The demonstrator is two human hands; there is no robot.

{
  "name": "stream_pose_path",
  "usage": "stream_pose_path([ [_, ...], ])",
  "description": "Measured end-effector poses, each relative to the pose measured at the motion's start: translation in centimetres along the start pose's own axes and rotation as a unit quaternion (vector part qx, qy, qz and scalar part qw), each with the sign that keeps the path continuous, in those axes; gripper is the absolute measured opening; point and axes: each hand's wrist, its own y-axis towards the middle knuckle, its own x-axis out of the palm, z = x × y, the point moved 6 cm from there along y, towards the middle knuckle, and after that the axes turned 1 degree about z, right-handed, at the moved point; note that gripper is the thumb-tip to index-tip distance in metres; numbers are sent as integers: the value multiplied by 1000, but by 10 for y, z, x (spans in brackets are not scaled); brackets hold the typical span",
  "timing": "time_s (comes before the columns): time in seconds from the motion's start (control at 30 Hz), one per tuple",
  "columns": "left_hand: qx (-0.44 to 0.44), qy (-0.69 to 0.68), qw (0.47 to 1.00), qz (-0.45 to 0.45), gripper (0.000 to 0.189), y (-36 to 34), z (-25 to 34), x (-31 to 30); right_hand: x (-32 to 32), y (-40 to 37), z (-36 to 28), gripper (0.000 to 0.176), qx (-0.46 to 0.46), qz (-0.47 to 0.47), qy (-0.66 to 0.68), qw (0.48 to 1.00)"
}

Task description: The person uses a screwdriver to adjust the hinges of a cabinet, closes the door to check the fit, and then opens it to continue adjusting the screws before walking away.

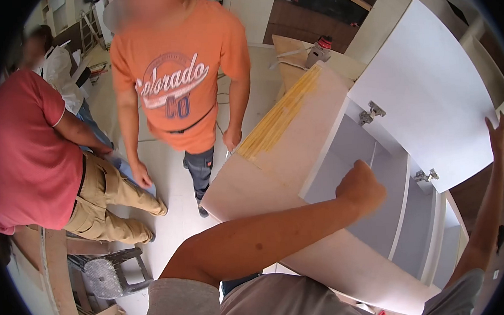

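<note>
A white cabinet door stands swung open on two metal hinges, the upper hinge and the lower hinge. My right hand lies with spread fingers against the door's outer edge at the far right. In front of the grey cabinet interior, my left hand is held with its fingers curled in; whether it holds something is hidden. The cabinet's pale side panel bears a patch of yellow streaks along its far edge.
A person in an orange shirt stands beyond the panel. Another in a red shirt bends at the left, with a third person behind. A speckled step stool stands lower left. A red-topped tool sits beyond the cabinet.
</note>
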Motion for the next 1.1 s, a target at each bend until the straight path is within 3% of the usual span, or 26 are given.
stream_pose_path([
  [0.03, 7, 2, 1000, 19, 35, 4, -3, 0, -24, -5, -14, 61, 12, 44, -31, 998],
  [0.13, 18, 30, 997, 68, 35, 23, -13, 0, -60, -40, -82, 43, 77, -10, 211, 974],
  [0.17, 15, 54, 995, 81, 37, 27, -14, -4, -63, -70, -124, 35, 58, 41, 317, 946],
  [0.2, 22, 72, 993, 95, 37, 33, -16, -5, -38, -98, -164, 32, -4, -25, 419, 908],
  [0.23, 28, 89, 990, 109, 36, 37, -18, -7, -80, -137, -239, 29, 157, -197, 590, 767],
  [0.27, 14, 108, 988, 108, 36, 38, -17, -9, -97, -172, -295, 31, 234, -371, 589, 678],
  [0.33, 14, 169, 977, 133, 36, 38, -15, -16, -106, -237, -375, 53, 250, -521, 619, 533],
  [0.37, 28, 210, 965, 155, 37, 39, -14, -16, -101, -263, -409, 53, 276, -573, 618, 462],
  [0.43, 42, 243, 951, 187, 33, 54, -9, -13, -56, -302, -477, 44, 409, -581, 674, 203],
  [0.6, 40, 274, 941, 196, 29, 65, -8, -3, -75, -274, -513, 19, 409, -523, 713, 228],
  [0.63, 28, 273, 941, 199, 28, 68, -4, -3, -74, -269, -516, 17, 430, -512, 718, 193],
  [0.7, -5, 262, 946, 193, 27, 65, -1, -4, -71, -266, -515, 16, 475, -486, 723, 123],
  [0.8, -62, 239, 953, 174, 26, 67, -7, -2, -71, -272, -506, 15, 544, -441, 706, 107],
  [0.9, -76, 236, 953, 172, 26, 73, -12, 3, -60, -276, -502, 14, 532, -420, 727, 112],
  [1.0, -62, 236, 953, 180, 28, 78, -12, 11, -48, -275, -506, 14, 508, -424, 745, 80],
  [1.1, -60, 246, 951, 175, 28, 84, -14, 13, -44, -276, -507, 15, 509, -431, 738, 103],
])
